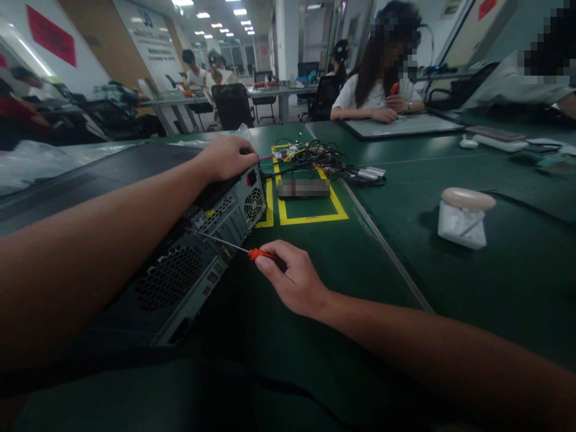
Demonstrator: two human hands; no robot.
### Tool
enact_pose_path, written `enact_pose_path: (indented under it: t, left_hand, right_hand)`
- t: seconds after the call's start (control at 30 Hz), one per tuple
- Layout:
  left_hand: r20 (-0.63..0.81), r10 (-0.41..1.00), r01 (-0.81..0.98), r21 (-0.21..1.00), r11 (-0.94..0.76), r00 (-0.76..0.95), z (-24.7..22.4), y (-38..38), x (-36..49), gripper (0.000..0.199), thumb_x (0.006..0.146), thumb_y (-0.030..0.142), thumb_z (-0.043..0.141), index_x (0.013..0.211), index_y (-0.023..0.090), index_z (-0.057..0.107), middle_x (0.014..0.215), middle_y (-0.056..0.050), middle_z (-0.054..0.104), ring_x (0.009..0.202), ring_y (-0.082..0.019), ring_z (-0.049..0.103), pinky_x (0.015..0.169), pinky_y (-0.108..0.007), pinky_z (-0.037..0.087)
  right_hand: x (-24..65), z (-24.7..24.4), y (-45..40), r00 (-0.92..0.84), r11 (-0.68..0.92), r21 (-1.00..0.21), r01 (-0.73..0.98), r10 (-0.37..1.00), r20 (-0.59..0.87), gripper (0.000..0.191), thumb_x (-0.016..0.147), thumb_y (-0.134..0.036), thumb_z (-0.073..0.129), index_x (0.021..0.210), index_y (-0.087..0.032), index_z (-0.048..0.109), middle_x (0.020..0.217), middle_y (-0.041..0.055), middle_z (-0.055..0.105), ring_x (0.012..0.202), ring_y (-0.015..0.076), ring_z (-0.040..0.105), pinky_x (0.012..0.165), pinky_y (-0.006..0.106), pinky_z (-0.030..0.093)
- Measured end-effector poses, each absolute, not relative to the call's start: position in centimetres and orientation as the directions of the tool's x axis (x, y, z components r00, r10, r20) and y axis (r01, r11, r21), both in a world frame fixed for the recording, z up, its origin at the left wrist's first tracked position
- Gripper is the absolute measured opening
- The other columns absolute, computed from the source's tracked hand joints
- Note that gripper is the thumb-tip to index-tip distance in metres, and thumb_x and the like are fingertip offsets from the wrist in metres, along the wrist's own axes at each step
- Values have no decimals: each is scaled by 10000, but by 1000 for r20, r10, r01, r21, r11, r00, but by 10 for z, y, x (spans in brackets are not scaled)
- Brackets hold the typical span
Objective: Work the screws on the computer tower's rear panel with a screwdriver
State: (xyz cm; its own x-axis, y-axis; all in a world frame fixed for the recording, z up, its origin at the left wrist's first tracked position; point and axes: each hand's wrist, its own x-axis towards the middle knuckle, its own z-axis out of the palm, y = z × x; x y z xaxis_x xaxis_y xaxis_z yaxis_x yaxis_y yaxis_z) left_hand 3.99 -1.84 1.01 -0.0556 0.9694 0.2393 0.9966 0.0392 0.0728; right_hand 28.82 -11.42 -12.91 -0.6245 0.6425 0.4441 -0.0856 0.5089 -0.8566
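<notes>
A black computer case (pixel 211 237) lies on the green table at the left, its rear panel with vents and ports facing right. My left hand (pixel 229 157) rests on the case's far top corner, its fingers bent over the edge near the power socket. In my right hand (pixel 294 276) is a screwdriver (pixel 258 254) with an orange and black handle, gripped between thumb and fingers. The long thin shaft points left to the rear panel, above the large honeycomb vent. Whether its tip touches a screw cannot be made out.
Beyond the case lies a bundle of cables (pixel 319 157), with a blurred dark object (pixel 303 188) inside yellow tape (pixel 315 220). A white box (pixel 462 225) stands at the right. Across the table a person works over a grey mat (pixel 405 125). Plastic film (pixel 45 162) lies far left.
</notes>
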Motion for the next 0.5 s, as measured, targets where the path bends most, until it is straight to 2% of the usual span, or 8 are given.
enact_pose_path:
  t: [0.2,0.4,0.5]
  left_hand:
    - [236,971,997,72,27,-43,11,-19,41,571,924,492,509,1296,221,846,1280,-133,808,1234,-374,688,1048,-463,504]
    - [241,970,997,72,28,-44,10,-18,40,543,940,484,515,1283,226,847,1273,-116,812,1233,-364,693,1047,-447,507]
    - [239,970,997,74,20,-37,11,-19,40,541,943,467,520,1270,189,848,1288,-142,804,1232,-372,699,1053,-452,511]
  right_hand:
    - [289,-129,-116,-631,467,-880,-79,660,407,227,967,-398,748,1069,-241,621,910,-9,681,794,172,642,750,318,505]
    - [288,-130,-115,-636,472,-878,-86,652,412,166,994,-371,705,1044,-240,616,911,-5,672,796,171,633,737,312,493]
    - [287,-132,-115,-631,469,-879,-87,657,413,165,992,-366,711,1045,-238,621,907,-6,671,804,171,635,742,308,489]
